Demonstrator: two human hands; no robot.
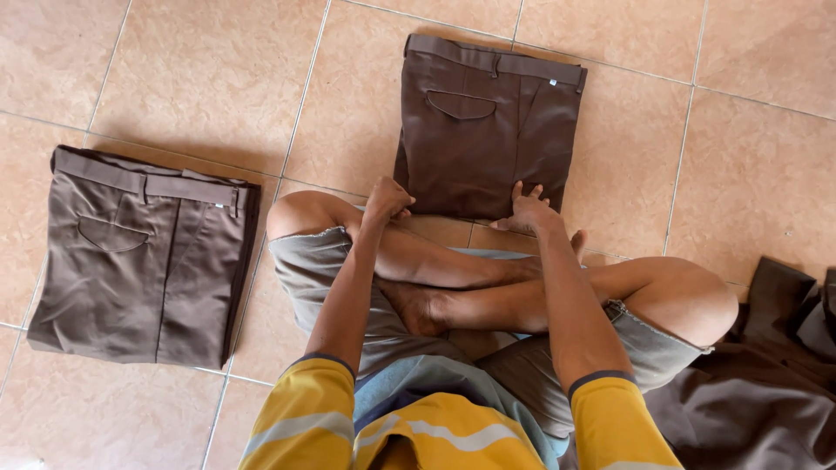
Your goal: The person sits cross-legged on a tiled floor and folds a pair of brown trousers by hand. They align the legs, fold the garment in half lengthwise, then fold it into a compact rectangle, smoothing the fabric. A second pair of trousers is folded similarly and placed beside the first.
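Squarely folded brown trousers [483,130] under left hand [387,200], right hand [527,211]

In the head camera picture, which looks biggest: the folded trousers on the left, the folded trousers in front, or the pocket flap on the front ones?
1. Left trousers, though nearer the camera, so unsure.
2. Front trousers, close behind.
3. Pocket flap, clearly smallest.

The single head camera looks almost straight down from close above the seated person's crossed legs [488,296]. It faces the tiled floor [218,78] ahead (no second view shares this scene).
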